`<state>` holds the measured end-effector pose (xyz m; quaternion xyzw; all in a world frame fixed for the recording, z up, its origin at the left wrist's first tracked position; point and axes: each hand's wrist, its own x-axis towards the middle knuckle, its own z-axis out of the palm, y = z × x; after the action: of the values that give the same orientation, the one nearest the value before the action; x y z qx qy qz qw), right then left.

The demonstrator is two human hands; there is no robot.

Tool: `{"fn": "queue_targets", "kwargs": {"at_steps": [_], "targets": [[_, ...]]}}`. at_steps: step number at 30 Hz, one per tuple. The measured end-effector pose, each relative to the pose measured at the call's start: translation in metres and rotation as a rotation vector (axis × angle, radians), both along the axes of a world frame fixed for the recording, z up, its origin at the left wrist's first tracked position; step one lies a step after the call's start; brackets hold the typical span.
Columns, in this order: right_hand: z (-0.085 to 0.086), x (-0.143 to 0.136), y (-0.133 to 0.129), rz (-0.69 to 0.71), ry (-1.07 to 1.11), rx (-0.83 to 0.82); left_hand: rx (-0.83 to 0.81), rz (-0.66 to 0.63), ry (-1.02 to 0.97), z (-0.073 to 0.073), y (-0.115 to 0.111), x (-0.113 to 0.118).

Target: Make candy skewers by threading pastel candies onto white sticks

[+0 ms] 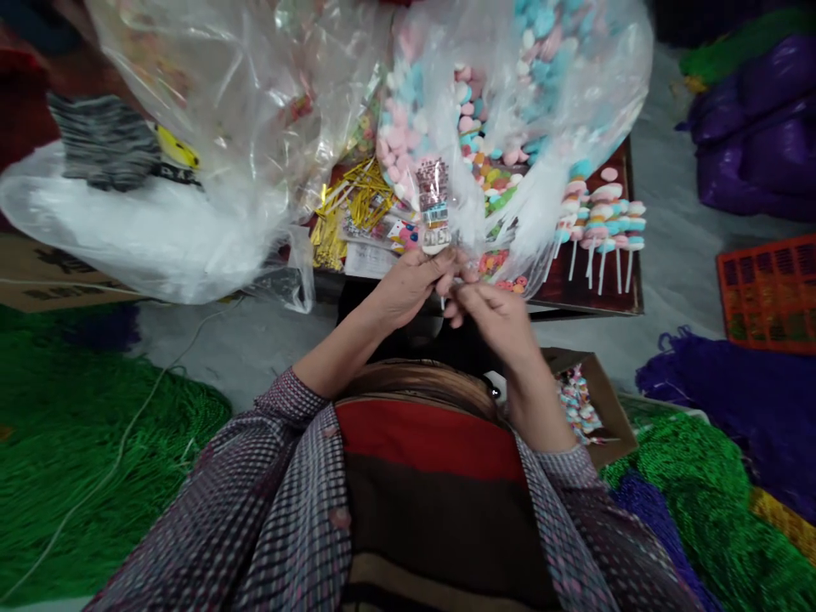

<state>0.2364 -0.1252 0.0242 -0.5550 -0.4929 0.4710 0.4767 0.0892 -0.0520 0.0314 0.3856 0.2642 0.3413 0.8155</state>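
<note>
My left hand (417, 280) is closed around the lower end of a clear printed candy bag (434, 204), which points away from me over the table edge. White pieces show at the bottom of the bag, and a short white stick (443, 302) sticks out below the fingers. Close beside it, my right hand (495, 313) has its fingers pinched together near the stick; what they hold is too small to make out. Gold twist ties (366, 200) lie in a pile just beyond my left hand. Marshmallow skewers (603, 217) on white sticks lie to the right.
Large clear bags of pink and blue marshmallows (405, 127) fill the far side of the table (628, 289). A cardboard box (615, 425) with wrapped candy stands low by my right arm. Green netting (95, 450) lies at left; an orange crate (768, 293) stands at right.
</note>
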Motion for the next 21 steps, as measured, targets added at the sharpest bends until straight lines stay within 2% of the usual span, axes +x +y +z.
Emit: {"fn": "queue_targets", "kwargs": {"at_steps": [2,3,4,6,8,9,11,14,15,16,17,18,21], "targets": [[0.012,0.019,0.006,-0.135,0.015,0.096,0.001,-0.071,-0.087,0.004,-0.002,-0.005],[0.017,0.025,0.01,-0.151,0.072,0.125,-0.022,-0.163,-0.146,0.007,-0.006,-0.006],[0.022,0.028,0.013,-0.122,0.148,0.135,-0.063,-0.281,-0.208,0.01,-0.011,-0.005],[0.03,0.024,0.018,0.05,0.305,0.097,-0.166,-0.534,-0.308,0.013,-0.022,-0.002],[0.034,0.012,0.022,0.165,0.4,0.073,-0.203,-0.67,-0.348,0.013,-0.029,0.001],[0.033,0.004,0.023,0.155,0.406,0.083,-0.178,-0.669,-0.324,0.011,-0.029,0.002],[0.027,-0.011,0.028,0.019,0.332,0.147,-0.019,-0.516,-0.166,0.006,-0.023,0.001],[0.017,-0.026,0.036,-0.231,0.115,0.285,0.304,-0.053,0.218,-0.004,-0.008,-0.006],[0.015,-0.028,0.039,-0.271,0.063,0.323,0.378,0.068,0.307,-0.007,-0.004,-0.009],[0.016,-0.028,0.041,-0.273,0.028,0.341,0.417,0.136,0.348,-0.008,-0.001,-0.012],[0.018,-0.026,0.043,-0.235,0.01,0.334,0.422,0.132,0.335,-0.01,0.0,-0.015],[0.021,-0.024,0.044,-0.164,0.006,0.305,0.396,0.059,0.275,-0.01,0.0,-0.018],[0.032,-0.014,0.047,0.079,0.01,0.176,0.242,-0.298,0.013,-0.008,-0.004,-0.026]]}}
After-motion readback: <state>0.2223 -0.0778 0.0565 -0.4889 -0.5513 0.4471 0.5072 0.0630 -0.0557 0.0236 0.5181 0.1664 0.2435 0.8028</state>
